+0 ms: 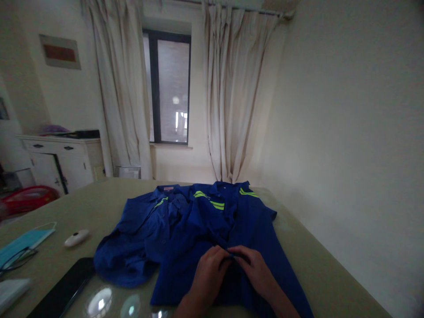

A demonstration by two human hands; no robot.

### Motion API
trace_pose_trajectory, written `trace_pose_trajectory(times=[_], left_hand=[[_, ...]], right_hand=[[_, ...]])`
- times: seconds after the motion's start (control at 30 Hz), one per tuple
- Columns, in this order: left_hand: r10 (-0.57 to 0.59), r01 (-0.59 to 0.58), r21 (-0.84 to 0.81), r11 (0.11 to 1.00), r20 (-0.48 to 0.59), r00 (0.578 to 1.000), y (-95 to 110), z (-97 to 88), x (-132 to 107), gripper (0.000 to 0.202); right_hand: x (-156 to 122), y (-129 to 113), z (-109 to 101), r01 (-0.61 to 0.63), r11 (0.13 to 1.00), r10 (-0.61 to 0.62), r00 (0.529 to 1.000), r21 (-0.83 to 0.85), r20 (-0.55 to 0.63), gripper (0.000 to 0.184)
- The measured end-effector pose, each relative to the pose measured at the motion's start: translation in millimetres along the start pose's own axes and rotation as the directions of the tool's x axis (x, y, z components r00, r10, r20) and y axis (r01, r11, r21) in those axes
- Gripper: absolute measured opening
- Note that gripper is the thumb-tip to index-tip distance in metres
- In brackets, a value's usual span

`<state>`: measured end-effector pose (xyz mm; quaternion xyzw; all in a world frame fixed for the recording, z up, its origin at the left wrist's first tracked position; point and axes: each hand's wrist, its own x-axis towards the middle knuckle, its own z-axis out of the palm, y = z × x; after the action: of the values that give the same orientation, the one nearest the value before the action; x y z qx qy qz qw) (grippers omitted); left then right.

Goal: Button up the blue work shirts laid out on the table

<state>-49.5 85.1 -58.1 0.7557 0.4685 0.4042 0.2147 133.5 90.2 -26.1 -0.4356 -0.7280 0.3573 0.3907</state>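
A blue work shirt [185,247] with yellow-green stripes lies spread on the table, its collar toward the far edge. Over its lower front, my left hand [212,269] and my right hand [253,269] meet, the fingertips of both pinching the shirt's front edge. A small fold of blue cloth shows between them. Whether a button is in the fingers I cannot tell. Beside it on the left, partly against it, rests a second blue shirt [139,238] with a similar stripe and a label at the collar.
On the left of the table [109,201] are a black phone [64,289], a white oval object [76,238], a light blue face mask [24,245] and a dark cable [20,258]. A wall [347,132] runs along the right. Curtains [232,88] and a white cabinet [73,161] stand behind.
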Motion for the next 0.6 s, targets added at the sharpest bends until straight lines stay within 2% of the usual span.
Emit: trace_pose_trajectory(times=[0.23, 0.4, 0.6], left_hand=[[0.033, -0.034, 0.060, 0.998, 0.014, 0.999, -4.0, 2.7, 0.1, 0.018], [0.034, -0.036, 0.087, 0.996, 0.019, 0.999, -4.3, 3.9, 0.1, 0.022], [-0.013, 0.014, -0.035, 0.999, 0.025, 1.000, 1.0, 1.6, 2.4, 0.026]], right_hand=[[0.0, 1.3, 3.0, 0.009, 1.000, -0.009, 1.000, 0.007, 0.010, 0.027], [0.8, 5.0, 7.5, 0.026, 0.999, -0.028, 0.998, -0.026, -0.055, 0.024], [3.3, 8.1, 8.2, 0.014, 1.000, -0.015, 0.997, -0.019, -0.073, 0.025]])
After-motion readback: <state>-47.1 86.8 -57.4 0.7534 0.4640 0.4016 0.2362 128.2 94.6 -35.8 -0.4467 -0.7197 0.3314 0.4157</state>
